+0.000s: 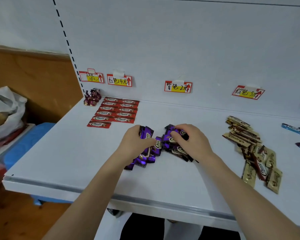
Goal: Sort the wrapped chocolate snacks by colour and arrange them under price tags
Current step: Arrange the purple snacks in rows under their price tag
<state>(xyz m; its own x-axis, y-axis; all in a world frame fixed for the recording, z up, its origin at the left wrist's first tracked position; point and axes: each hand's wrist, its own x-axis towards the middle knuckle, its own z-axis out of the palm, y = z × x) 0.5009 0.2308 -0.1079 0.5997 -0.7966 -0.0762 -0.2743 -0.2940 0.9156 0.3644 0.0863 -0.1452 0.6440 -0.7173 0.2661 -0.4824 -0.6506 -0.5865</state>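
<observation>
You stand at a white shelf with a tall white back panel. Brown wood panelling and a wooden floor are to your left, where a white plastic bag sits beside a blue box. Gold snacks sprawl loose at the right of the shelf, with blue snacks beyond them at the frame's edge. Red snacks lie in two neat columns at the back left, below the red tag. The purple snacks are heaped mid-shelf, in front of the purple tag. Your left hand grips several of them, thumb and fingers clamped round the wrappers. Your right hand curls its fingers down onto the other half of the heap. A brown tag hangs above the gold snacks. Foil-wrapped sweets cluster in the back corner under a fourth tag.
</observation>
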